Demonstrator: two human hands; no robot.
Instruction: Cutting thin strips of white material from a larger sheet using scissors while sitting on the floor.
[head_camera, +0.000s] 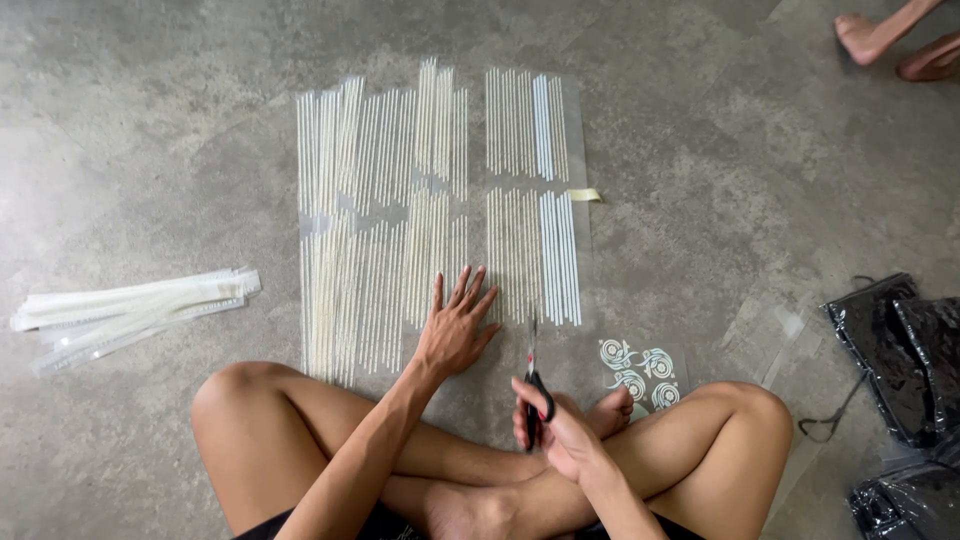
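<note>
Grey concrete floor. My left hand (455, 330) lies spread, pressing the thin, floppy striped sheet (440, 210) at frame centre; my right hand (560, 430) grips scissors (533, 385) at its lower edge.

Sitting cross-legged on the floor, knees out wide, bare feet tucked in the middle. The left hand (455, 330) is stretched out in front, palm flat down, fingers spread and pointing away from the body, arm almost straight from the elbow. The right hand (552, 425) sits closer in, just above the crossed ankles, fingers curled tight through the handles of its scissors (533, 385), wrist bent a bit, forearm angled in from the right knee.
</note>
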